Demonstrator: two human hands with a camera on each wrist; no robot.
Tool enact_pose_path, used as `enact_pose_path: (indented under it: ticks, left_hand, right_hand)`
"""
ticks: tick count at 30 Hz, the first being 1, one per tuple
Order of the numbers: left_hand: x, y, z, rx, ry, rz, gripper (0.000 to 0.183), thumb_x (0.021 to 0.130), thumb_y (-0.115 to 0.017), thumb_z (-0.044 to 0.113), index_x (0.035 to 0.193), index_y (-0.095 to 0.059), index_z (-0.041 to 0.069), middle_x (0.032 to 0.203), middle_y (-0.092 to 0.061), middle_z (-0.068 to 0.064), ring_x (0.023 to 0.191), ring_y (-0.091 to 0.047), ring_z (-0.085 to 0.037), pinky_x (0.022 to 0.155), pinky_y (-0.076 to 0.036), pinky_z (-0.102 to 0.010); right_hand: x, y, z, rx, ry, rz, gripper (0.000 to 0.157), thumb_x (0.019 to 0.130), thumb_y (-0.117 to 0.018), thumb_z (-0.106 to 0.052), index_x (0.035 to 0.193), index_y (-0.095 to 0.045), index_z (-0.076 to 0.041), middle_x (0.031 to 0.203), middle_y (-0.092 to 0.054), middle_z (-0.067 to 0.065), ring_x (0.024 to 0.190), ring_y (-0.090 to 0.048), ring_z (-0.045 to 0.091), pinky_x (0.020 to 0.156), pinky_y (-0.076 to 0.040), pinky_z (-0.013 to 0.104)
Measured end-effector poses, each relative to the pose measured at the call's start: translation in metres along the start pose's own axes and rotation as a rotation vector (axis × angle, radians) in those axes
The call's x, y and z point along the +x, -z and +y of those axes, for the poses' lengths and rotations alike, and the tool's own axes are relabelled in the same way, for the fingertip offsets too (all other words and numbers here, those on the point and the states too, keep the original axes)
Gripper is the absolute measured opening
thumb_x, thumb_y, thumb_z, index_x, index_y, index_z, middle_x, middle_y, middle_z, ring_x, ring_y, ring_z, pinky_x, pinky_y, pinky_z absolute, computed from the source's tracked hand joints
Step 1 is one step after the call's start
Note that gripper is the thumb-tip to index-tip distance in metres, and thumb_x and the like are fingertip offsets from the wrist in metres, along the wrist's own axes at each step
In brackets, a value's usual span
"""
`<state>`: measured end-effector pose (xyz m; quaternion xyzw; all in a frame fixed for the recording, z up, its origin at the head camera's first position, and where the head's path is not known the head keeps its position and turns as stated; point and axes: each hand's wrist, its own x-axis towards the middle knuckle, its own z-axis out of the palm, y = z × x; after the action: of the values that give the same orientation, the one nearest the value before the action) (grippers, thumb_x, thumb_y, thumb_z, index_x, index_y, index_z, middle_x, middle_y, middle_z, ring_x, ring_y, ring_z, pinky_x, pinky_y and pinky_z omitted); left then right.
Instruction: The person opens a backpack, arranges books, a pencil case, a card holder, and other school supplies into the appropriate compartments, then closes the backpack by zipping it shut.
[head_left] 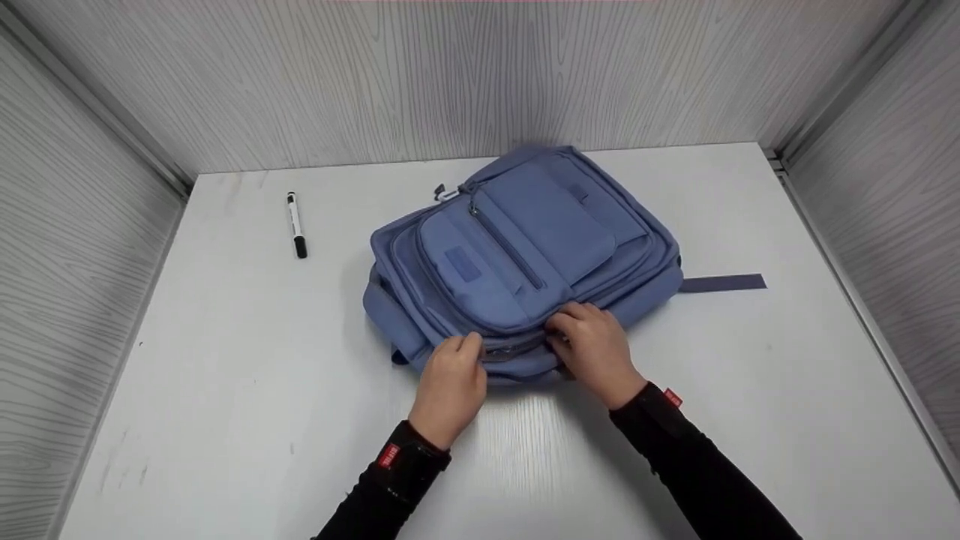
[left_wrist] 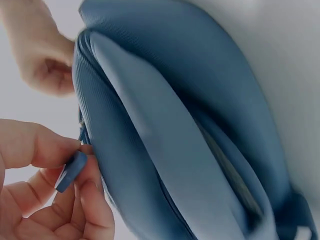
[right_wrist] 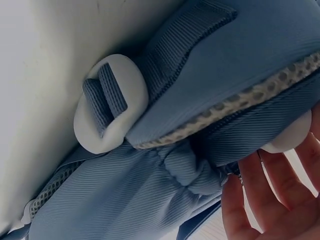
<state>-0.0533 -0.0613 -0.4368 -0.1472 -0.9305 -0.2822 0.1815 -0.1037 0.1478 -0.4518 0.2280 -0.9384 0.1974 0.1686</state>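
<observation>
A blue backpack (head_left: 525,232) lies front side up on the white table, its near edge under both hands. At that edge the left hand (head_left: 450,382) pinches a blue zipper pull (left_wrist: 72,171) between thumb and fingers, as the left wrist view shows. A little to the right, the right hand (head_left: 596,349) grips the edge of the backpack beside a dark zipper line (head_left: 514,349); its fingertips are partly hidden. In the right wrist view its fingers (right_wrist: 265,190) lie against the bag's underside, near a shoulder strap with a white strap ring (right_wrist: 112,102).
A black-and-white marker (head_left: 297,225) lies on the table (head_left: 247,360) to the left of the backpack. A dark strap end (head_left: 724,283) sticks out at the bag's right. Wood-patterned panels (head_left: 480,82) stand at the back and both sides.
</observation>
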Motion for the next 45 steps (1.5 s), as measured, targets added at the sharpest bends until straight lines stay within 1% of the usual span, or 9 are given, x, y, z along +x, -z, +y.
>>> enact_pose_path:
  ticks: [9, 15, 19, 26, 29, 33, 36, 39, 45]
  left_hand:
    - [0.000, 0.018, -0.035, 0.029, 0.089, 0.098, 0.018, 0.077, -0.062, -0.011, 0.076, -0.051, 0.003, 0.068, -0.051, -0.010, 0.064, -0.054, -0.028, 0.059, -0.045, -0.040]
    - [0.012, 0.030, -0.057, 0.069, 0.154, 0.137, 0.012, 0.081, -0.062, -0.009, 0.080, -0.054, 0.000, 0.072, -0.053, -0.015, 0.067, -0.055, -0.031, 0.062, -0.046, -0.043]
    - [0.028, 0.037, -0.072, 0.093, 0.183, 0.124, 0.008, 0.084, -0.061, -0.007, 0.083, -0.055, -0.002, 0.074, -0.057, -0.018, 0.069, -0.058, -0.035, 0.064, -0.047, -0.046]
    - [0.057, 0.045, -0.100, 0.140, 0.241, 0.097, 0.003, 0.086, -0.059, -0.005, 0.085, -0.057, -0.003, 0.078, -0.059, -0.021, 0.074, -0.060, -0.039, 0.068, -0.049, -0.049]
    - [0.061, 0.045, -0.111, 0.144, 0.271, 0.081, 0.003, 0.087, -0.057, -0.005, 0.089, -0.059, -0.004, 0.082, -0.061, -0.023, 0.078, -0.061, -0.040, 0.071, -0.050, -0.049]
    - [0.059, 0.046, -0.123, 0.136, 0.338, 0.043, 0.011, 0.089, -0.056, -0.003, 0.098, -0.063, -0.004, 0.089, -0.063, -0.023, 0.085, -0.063, -0.040, 0.076, -0.051, -0.049]
    - [0.056, 0.045, -0.128, 0.131, 0.359, 0.022, 0.014, 0.090, -0.057, -0.001, 0.100, -0.065, -0.005, 0.093, -0.063, -0.024, 0.088, -0.063, -0.039, 0.078, -0.052, -0.048]
    - [0.053, 0.045, -0.128, 0.127, 0.355, 0.020, 0.014, 0.090, -0.057, -0.001, 0.097, -0.068, -0.007, 0.092, -0.064, -0.024, 0.087, -0.063, -0.039, 0.079, -0.052, -0.048]
    - [0.042, 0.049, -0.114, 0.129, 0.310, 0.018, 0.012, 0.087, -0.061, -0.002, 0.089, -0.071, -0.008, 0.085, -0.063, -0.021, 0.080, -0.061, -0.036, 0.074, -0.052, -0.047]
  right_hand:
    - [-0.005, -0.007, 0.002, -0.006, 0.008, 0.039, 0.013, 0.080, -0.080, -0.011, 0.085, -0.068, -0.012, 0.089, -0.068, 0.005, 0.083, -0.065, 0.027, 0.070, -0.053, 0.041]
    - [-0.007, -0.014, 0.002, -0.020, 0.048, 0.117, 0.012, 0.082, -0.077, -0.008, 0.084, -0.065, -0.010, 0.086, -0.063, 0.008, 0.076, -0.059, 0.028, 0.064, -0.054, 0.039]
    - [-0.007, -0.017, 0.005, -0.035, 0.066, 0.158, 0.014, 0.080, -0.076, -0.006, 0.085, -0.064, -0.010, 0.086, -0.062, 0.009, 0.075, -0.058, 0.029, 0.061, -0.054, 0.040]
    - [-0.008, -0.020, 0.012, -0.024, 0.072, 0.154, 0.015, 0.081, -0.075, -0.007, 0.089, -0.064, -0.012, 0.093, -0.065, 0.007, 0.081, -0.062, 0.032, 0.060, -0.056, 0.044]
    - [-0.008, -0.021, 0.015, -0.007, 0.075, 0.145, 0.015, 0.082, -0.075, -0.007, 0.089, -0.064, -0.013, 0.094, -0.065, 0.007, 0.083, -0.063, 0.032, 0.060, -0.057, 0.045]
    - [-0.010, -0.018, 0.022, 0.052, 0.074, 0.106, 0.013, 0.083, -0.072, -0.003, 0.089, -0.064, -0.012, 0.095, -0.065, 0.007, 0.085, -0.062, 0.030, 0.064, -0.057, 0.043]
    - [-0.011, -0.015, 0.027, 0.079, 0.082, 0.086, 0.013, 0.084, -0.071, -0.002, 0.089, -0.064, -0.011, 0.096, -0.066, 0.006, 0.086, -0.062, 0.028, 0.068, -0.056, 0.042]
    - [-0.010, -0.013, 0.032, 0.081, 0.095, 0.074, 0.013, 0.085, -0.070, -0.001, 0.089, -0.064, -0.012, 0.096, -0.066, 0.006, 0.086, -0.061, 0.027, 0.070, -0.056, 0.041]
    - [-0.010, -0.005, 0.048, 0.096, 0.152, 0.031, 0.016, 0.086, -0.068, 0.003, 0.089, -0.064, -0.012, 0.094, -0.065, 0.005, 0.085, -0.059, 0.024, 0.071, -0.053, 0.038]
